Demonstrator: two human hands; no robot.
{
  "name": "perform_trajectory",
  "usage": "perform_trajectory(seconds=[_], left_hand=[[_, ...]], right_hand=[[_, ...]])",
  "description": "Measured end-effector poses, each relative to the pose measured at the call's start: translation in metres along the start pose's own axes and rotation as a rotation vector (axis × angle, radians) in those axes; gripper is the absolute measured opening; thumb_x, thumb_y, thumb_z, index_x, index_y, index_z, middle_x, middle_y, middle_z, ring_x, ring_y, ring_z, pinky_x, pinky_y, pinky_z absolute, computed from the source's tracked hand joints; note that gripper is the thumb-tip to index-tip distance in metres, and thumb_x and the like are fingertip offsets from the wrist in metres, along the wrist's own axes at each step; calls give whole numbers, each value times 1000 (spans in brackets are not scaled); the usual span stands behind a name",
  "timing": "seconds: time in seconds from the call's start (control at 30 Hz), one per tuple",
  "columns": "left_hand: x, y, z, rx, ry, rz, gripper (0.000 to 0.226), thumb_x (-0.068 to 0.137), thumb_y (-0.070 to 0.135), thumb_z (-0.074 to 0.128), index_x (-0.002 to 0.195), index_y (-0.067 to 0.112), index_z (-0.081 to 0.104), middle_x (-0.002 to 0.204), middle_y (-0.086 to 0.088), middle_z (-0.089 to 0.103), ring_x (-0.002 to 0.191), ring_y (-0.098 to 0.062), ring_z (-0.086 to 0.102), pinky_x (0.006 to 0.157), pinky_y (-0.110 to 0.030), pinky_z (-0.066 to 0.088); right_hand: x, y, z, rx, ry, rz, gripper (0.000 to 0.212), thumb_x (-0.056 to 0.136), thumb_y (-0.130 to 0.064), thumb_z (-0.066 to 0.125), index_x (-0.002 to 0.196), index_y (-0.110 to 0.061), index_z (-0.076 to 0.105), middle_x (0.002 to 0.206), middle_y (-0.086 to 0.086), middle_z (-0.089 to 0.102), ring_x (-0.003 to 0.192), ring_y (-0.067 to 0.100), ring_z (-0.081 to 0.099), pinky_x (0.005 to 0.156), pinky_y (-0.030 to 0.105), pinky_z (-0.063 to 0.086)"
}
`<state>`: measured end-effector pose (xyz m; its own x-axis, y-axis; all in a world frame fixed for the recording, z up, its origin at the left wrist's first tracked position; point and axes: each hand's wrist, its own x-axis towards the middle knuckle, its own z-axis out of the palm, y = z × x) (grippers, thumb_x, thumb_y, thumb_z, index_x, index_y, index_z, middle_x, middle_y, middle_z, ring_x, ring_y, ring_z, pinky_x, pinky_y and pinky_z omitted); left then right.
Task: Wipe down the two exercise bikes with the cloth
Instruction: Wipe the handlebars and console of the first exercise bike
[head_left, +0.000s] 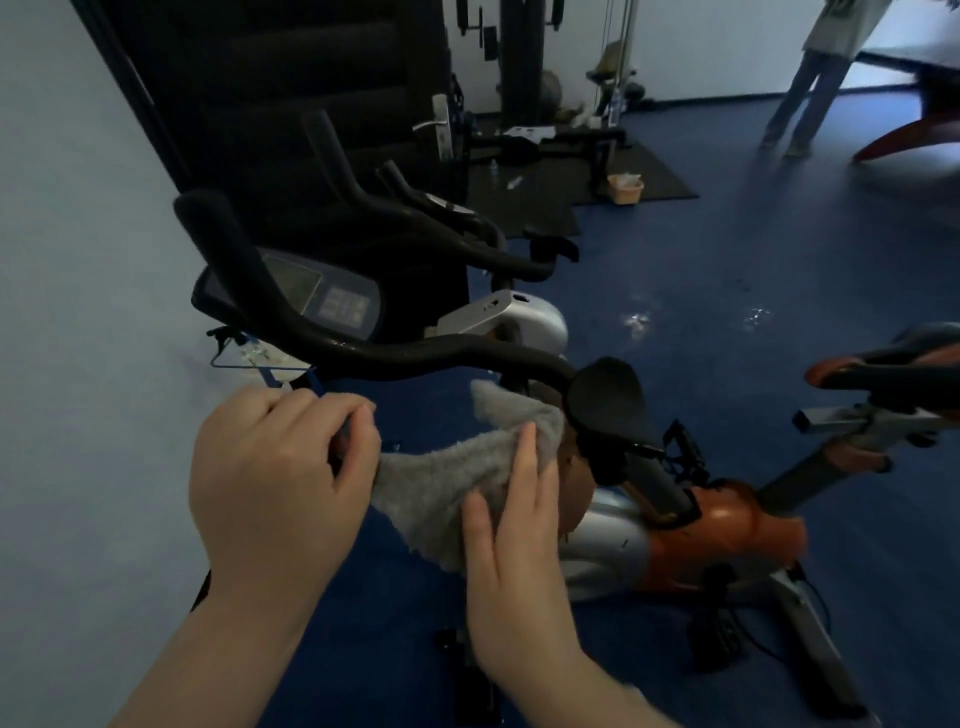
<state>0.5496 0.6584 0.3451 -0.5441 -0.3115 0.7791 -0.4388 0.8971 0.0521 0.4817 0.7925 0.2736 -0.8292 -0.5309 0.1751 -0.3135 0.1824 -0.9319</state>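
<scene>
A grey fluffy cloth (447, 483) is stretched between my two hands just below the near bike's black handlebar (395, 353). My left hand (280, 478) pinches the cloth's left end with closed fingers. My right hand (511, 525) lies over the cloth's right part, fingers pressed on it. The near exercise bike (727, 530) has an orange and silver body, a console (317, 296) and an orange-black saddle (893, 364). A second bike (519, 317) with a silver housing and black handlebars stands just behind it.
A pale wall (78, 312) runs along the left, with a dark open door (311, 104) behind the bikes. Blue floor (727, 249) spreads to the right. A weight machine (524, 62), black mats and a small basket (625, 188) sit at the back. A person's legs (810, 98) stand far right.
</scene>
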Motion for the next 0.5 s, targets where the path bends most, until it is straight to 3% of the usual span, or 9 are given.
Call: perform_trajectory(seconds=[0.07, 0.17, 0.23, 0.37, 0.43, 0.5], left_hand=[[1, 1, -2, 29, -32, -13, 28, 92, 24, 54, 75, 14, 73, 55, 1, 58, 64, -20, 47, 59, -37, 37], [7, 8, -3, 141, -103, -5, 32, 90, 29, 50, 68, 18, 70, 54, 4, 56, 62, -21, 49, 73, -38, 39], [12, 16, 2, 218, -207, 17, 34, 89, 34, 49, 64, 22, 68, 56, 5, 57, 59, -20, 54, 85, -38, 37], [9, 36, 19, 205, -357, 109, 46, 87, 31, 55, 44, 16, 55, 43, 1, 50, 38, -20, 43, 58, -31, 34], [8, 40, 23, 199, -331, 86, 54, 87, 29, 47, 35, 15, 49, 32, -1, 43, 31, -20, 28, 50, -27, 29], [9, 39, 24, 201, -298, 86, 56, 87, 30, 43, 33, 15, 46, 29, -1, 38, 34, -17, 17, 50, -25, 23]], right_hand=[[17, -6, -1, -55, -13, 72, 74, 83, -74, 19, 139, -52, -23, 155, -20, -19, 138, -7, -11, 107, 18, 5], [61, -17, -12, -234, -43, 167, 81, 97, -51, 36, 150, -17, -15, 159, 10, 1, 144, 23, 14, 112, 29, 22], [73, -17, -15, -253, -69, 212, 83, 98, -41, 44, 150, -11, -14, 158, 15, 11, 140, 25, 27, 107, 30, 31], [51, -7, -12, -121, 8, 209, 73, 95, -35, 52, 150, -16, 9, 150, 9, 32, 130, 17, 40, 93, 18, 32], [68, -7, -14, -111, 12, 286, 63, 95, -36, 52, 145, -11, 22, 142, 12, 43, 120, 20, 49, 84, 21, 35], [92, -6, -19, 7, 24, 419, 55, 97, -38, 49, 140, -10, 30, 134, 13, 51, 116, 25, 54, 85, 28, 40]])
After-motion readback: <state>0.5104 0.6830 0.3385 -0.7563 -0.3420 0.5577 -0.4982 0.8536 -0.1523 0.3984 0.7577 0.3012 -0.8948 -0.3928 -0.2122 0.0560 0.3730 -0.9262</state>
